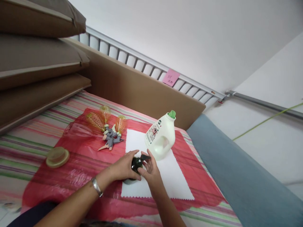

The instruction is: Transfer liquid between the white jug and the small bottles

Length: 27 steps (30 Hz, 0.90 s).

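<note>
A small dark green pump bottle with a black pump head stands over the left edge of a white zigzag-edged sheet. My left hand wraps round its body from the left. At the pump's neck, my right hand grips from the right, its thumb low and fingers curled behind the head. The bottle's base is partly hidden by my left hand. Just beyond my hands, a large pale jug with a green spout cap rests on the white sheet.
Amber spray bottles with grey triggers lie on red plastic sheeting at left. Nearer is a round yellowish lid. Brown cushions are stacked far left. Behind stand a brown board and a radiator with a pink note.
</note>
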### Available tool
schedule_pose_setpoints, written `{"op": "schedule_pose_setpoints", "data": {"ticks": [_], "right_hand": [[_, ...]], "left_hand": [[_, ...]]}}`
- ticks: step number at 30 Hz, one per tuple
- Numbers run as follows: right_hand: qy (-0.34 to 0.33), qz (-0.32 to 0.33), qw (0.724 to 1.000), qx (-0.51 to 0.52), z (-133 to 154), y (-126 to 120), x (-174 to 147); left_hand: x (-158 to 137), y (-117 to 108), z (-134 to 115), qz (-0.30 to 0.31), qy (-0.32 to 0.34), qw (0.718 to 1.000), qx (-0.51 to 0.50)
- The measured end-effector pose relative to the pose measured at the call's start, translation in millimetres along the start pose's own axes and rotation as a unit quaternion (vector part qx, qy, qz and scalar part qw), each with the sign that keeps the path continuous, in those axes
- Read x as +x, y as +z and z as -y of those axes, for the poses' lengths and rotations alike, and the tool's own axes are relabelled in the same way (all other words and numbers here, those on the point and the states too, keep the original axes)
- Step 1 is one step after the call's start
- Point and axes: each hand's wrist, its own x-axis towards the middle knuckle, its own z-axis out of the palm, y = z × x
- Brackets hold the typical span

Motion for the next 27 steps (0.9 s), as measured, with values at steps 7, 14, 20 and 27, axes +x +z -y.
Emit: {"op": "schedule_pose_setpoints", "data": {"ticks": [7, 14, 20, 27], "right_hand": [[0.025, 0.021, 0.991, -0.127, 10.8, -5.2, 8.4], [0.002, 0.038, 0.982, -0.186, 19.4, -2.5, 8.3], [0.0, 0.054, 0.98, -0.19, 24.0, -2.5, 8.0], [-0.019, 0.081, 0.974, -0.211, 28.3, 0.9, 9.9]], "left_hand": [[1.5, 1.8, 2.7, 0.005, -0.008, 0.999, -0.043], [1.8, 3.2, 3.5, 0.009, 0.002, 0.998, -0.063], [1.1, 2.9, 3.4, 0.014, 0.0, 0.998, -0.069], [1.3, 3.6, 4.7, 0.01, 0.008, 0.997, -0.081]]}}
